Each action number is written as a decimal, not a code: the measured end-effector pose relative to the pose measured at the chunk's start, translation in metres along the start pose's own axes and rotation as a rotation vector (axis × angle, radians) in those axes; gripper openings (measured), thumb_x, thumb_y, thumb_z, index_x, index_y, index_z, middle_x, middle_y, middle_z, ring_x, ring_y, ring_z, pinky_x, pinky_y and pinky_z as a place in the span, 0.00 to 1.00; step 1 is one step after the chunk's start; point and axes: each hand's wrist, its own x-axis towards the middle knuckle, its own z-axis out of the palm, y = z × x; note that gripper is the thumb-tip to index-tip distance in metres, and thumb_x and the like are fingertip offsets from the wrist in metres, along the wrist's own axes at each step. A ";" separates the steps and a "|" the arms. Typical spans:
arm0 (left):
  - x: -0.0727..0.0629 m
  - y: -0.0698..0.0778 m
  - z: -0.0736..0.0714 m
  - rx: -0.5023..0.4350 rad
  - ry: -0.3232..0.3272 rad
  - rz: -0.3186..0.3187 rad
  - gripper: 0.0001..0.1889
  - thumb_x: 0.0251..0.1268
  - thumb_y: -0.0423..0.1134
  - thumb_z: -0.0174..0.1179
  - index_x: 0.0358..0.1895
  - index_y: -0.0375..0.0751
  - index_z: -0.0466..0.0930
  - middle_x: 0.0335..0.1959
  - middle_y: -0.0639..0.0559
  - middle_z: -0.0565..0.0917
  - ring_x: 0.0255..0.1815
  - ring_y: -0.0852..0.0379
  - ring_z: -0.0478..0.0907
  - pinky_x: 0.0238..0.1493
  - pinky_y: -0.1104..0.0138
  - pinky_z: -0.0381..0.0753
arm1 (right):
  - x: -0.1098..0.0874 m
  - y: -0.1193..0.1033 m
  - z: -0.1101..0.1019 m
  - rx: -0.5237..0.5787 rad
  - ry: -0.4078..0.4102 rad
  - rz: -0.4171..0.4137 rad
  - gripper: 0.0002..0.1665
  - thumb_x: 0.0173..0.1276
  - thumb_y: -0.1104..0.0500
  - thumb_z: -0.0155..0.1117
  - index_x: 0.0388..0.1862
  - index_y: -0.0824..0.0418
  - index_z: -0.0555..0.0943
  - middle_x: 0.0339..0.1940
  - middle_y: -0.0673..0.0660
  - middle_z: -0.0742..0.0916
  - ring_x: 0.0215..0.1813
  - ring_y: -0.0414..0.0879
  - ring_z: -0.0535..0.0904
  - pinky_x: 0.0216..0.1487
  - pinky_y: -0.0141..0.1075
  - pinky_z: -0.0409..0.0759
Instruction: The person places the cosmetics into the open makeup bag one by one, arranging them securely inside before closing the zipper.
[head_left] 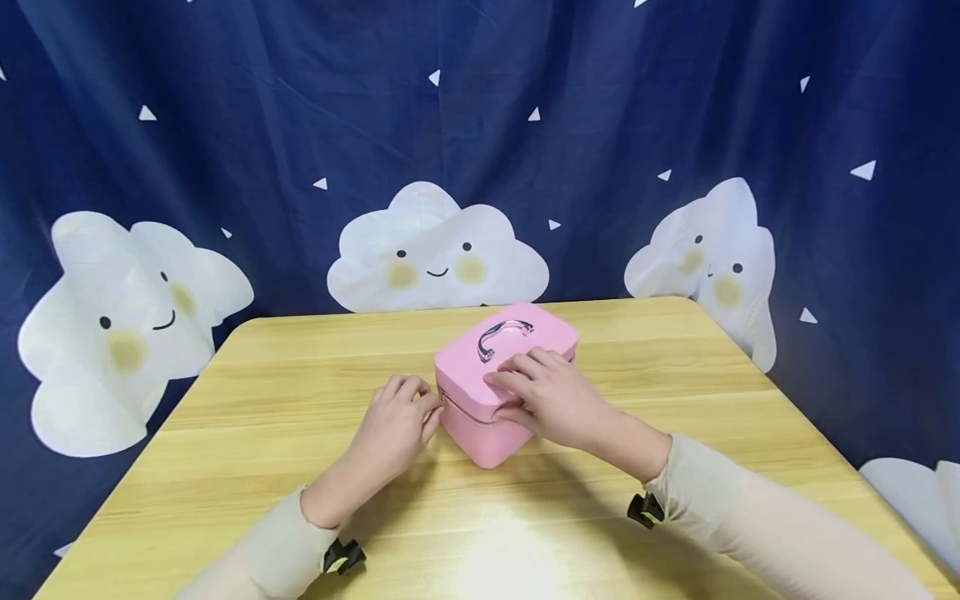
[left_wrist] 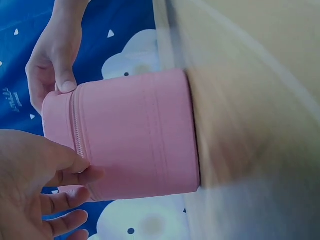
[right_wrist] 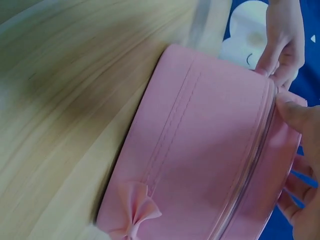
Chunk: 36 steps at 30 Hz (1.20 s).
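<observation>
A pink zippered case (head_left: 468, 367) stands on the table, turned at an angle, its lid down. On top is a shiny metal carry handle (head_left: 508, 324); a pink bow (right_wrist: 134, 212) decorates one side. My left hand (head_left: 397, 421) is at the case's left corner, thumb and forefinger pinching at the zipper (left_wrist: 77, 125); the fingers hide the pull. From the right, my right hand (head_left: 558, 396) grips the lid edge, with fingers over the top and the thumb (right_wrist: 291, 111) against the side by the zipper line.
The wooden table (head_left: 300, 367) extends around the case, with a bright glare near its front edge. Behind it hangs a dark blue curtain (head_left: 480, 100) with white smiling clouds. Both sleeves carry black wrist straps.
</observation>
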 end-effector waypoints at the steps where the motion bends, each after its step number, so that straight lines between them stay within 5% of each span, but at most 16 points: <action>1: 0.000 -0.001 0.000 -0.006 0.001 0.004 0.03 0.64 0.39 0.66 0.35 0.45 0.85 0.40 0.49 0.79 0.46 0.46 0.72 0.44 0.52 0.75 | 0.001 -0.001 0.000 -0.006 -0.002 0.010 0.26 0.56 0.46 0.75 0.52 0.54 0.83 0.47 0.51 0.82 0.47 0.50 0.76 0.50 0.41 0.74; 13: -0.001 0.003 -0.007 -0.024 0.017 0.071 0.03 0.63 0.37 0.66 0.37 0.44 0.85 0.39 0.48 0.79 0.44 0.46 0.73 0.44 0.52 0.76 | 0.012 -0.015 0.003 -0.073 -0.013 0.080 0.24 0.59 0.45 0.73 0.51 0.54 0.84 0.43 0.51 0.83 0.43 0.50 0.76 0.47 0.41 0.75; 20: -0.002 0.005 -0.007 0.019 0.019 0.035 0.04 0.64 0.38 0.65 0.38 0.44 0.85 0.40 0.49 0.80 0.45 0.46 0.74 0.44 0.51 0.77 | 0.015 -0.014 0.005 -0.047 0.009 0.077 0.25 0.59 0.44 0.73 0.51 0.55 0.83 0.43 0.52 0.82 0.44 0.50 0.75 0.48 0.42 0.75; 27: -0.002 0.002 -0.005 0.043 0.034 -0.006 0.05 0.62 0.40 0.66 0.38 0.44 0.86 0.39 0.50 0.80 0.45 0.46 0.75 0.42 0.53 0.76 | 0.002 0.020 0.001 0.142 0.058 -0.028 0.27 0.55 0.48 0.77 0.50 0.59 0.82 0.47 0.56 0.82 0.52 0.54 0.76 0.57 0.48 0.73; 36: 0.000 -0.003 -0.005 0.059 0.048 -0.020 0.04 0.62 0.40 0.66 0.32 0.45 0.84 0.37 0.51 0.82 0.44 0.47 0.76 0.40 0.54 0.76 | -0.023 0.074 -0.003 0.137 0.052 -0.041 0.32 0.53 0.50 0.77 0.54 0.63 0.80 0.51 0.59 0.81 0.55 0.56 0.76 0.58 0.50 0.73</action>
